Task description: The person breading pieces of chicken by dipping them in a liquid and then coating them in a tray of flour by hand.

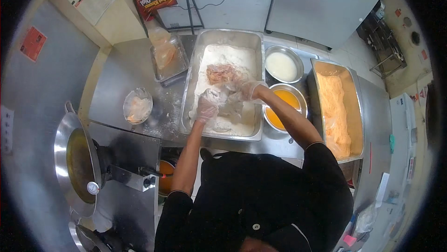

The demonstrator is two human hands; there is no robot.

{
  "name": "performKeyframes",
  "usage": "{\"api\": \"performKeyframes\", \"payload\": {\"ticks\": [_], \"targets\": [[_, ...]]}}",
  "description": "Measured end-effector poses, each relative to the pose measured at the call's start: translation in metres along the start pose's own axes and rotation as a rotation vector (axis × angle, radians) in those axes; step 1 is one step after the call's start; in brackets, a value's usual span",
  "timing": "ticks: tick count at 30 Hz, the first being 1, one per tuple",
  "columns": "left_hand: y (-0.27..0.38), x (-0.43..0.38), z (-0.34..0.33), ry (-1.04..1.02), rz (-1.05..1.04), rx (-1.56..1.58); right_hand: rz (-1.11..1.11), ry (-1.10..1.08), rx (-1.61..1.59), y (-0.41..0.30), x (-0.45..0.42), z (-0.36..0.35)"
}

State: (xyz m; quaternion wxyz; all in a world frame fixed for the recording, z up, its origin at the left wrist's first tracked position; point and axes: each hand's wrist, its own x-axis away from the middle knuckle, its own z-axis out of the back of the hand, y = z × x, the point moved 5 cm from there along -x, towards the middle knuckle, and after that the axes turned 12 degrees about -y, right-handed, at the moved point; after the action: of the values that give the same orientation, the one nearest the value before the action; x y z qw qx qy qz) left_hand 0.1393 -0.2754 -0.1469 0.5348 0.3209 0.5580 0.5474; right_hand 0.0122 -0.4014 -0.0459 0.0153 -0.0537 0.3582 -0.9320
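Note:
A deep rectangular steel pan (188, 87) of white flour (241, 54) stands before me. Raw pinkish meat (220, 74), perhaps chicken, lies on the flour towards the far side, partly dusted. Both my hands wear clear plastic gloves and are inside the pan. My left hand (207, 108) is at the near left, its fingers against flour-coated lumps (211, 94). From the right, my right hand (249, 89) reaches in just below the raw meat, its fingertips blurred among flour and coated pieces (233, 107). Whether either hand grips a piece is hard to see.
Right of the pan stand a bowl of whitish liquid (283, 64), a bowl of orange-yellow liquid (287, 99) and a deep pan of orange crumbs (335, 112). On the left are a plastic-lined bowl (138, 106), a small tray (178, 64) and a wok of oil (78, 161) with a thermometer.

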Motion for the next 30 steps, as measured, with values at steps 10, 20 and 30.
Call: {"api": "performKeyframes", "payload": {"ticks": [10,20,30], "targets": [[-0.018,0.011,0.006,-0.012,0.107,-0.040,-0.105,-0.152,-0.003,-0.039,0.006,0.009],[0.051,-0.006,-0.025,-0.041,0.128,0.238,-0.145,-0.023,-0.029,0.066,0.017,-0.002],[-0.012,0.008,0.016,0.069,0.394,-0.230,-0.473,-0.078,0.088,0.026,-0.006,0.001]]}}
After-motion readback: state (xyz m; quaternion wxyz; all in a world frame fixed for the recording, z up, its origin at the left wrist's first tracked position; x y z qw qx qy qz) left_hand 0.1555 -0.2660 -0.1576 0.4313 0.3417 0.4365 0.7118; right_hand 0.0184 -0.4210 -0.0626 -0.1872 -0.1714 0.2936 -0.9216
